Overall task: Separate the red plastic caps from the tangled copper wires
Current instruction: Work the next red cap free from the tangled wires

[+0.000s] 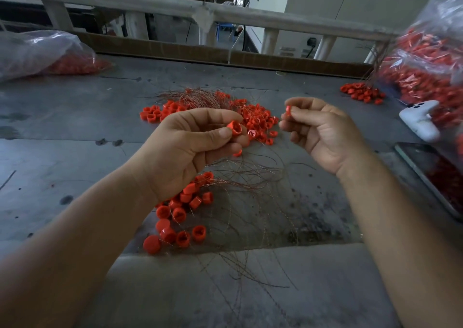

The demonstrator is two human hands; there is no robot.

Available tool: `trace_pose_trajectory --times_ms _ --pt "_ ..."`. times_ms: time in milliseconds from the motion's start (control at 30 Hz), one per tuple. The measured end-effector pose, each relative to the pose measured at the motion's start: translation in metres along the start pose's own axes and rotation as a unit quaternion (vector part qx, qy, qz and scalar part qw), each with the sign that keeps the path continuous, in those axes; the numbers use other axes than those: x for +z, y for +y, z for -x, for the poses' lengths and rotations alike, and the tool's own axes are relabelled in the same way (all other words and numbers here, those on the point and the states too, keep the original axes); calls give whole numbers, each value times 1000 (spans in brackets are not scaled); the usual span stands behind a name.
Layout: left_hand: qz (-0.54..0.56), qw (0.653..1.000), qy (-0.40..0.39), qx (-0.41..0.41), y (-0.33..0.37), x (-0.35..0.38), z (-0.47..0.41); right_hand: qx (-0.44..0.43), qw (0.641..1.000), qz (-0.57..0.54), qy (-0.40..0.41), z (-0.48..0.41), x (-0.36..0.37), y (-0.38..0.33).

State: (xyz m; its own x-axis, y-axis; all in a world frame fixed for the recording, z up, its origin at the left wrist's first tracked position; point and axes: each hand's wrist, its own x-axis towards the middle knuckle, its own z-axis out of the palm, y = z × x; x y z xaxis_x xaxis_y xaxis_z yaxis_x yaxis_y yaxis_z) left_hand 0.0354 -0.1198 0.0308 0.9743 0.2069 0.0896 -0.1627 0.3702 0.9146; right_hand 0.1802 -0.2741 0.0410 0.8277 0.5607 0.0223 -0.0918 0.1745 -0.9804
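your left hand [190,150] is curled around a red cap [235,128], thumb and fingertips pinching it above the middle of the table [62,132]. your right hand [323,135] pinches a second red cap [288,110] between thumb and forefinger, just to the right of the first; the two caps are apart. thin copper wires [250,177] spread below your left hand toward the near edge. a strand may run from the cap in your left hand, though it's too fine to be sure. under your left wrist a cluster of loose caps [180,212] lies among those wires by the near edge. behind your hands, toward the middle, a larger heap of caps [258,123] sits tangled with a fan of wire [200,96]. a small pile [363,93] lies by the far right corner, beside a clear bag [431,59] stuffed with caps. another clear bag [42,52] rests at the far left corner. along the right edge lie a white device [421,121] and a dark phone [433,177].
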Motion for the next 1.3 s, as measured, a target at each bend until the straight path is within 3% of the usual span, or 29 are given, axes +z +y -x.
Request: trace_pose_trajectory --times_ms 167,433,1300 --pt "-17 1000 8 -9 -1 0 0 23 994 -28 -101 12 18 1" --pt "-43 999 7 -3 -3 1 0 16 990 -2 -138 16 24 8" --pt "-64 997 31 -10 -2 3 0 39 988 3 -148 18 31 12"
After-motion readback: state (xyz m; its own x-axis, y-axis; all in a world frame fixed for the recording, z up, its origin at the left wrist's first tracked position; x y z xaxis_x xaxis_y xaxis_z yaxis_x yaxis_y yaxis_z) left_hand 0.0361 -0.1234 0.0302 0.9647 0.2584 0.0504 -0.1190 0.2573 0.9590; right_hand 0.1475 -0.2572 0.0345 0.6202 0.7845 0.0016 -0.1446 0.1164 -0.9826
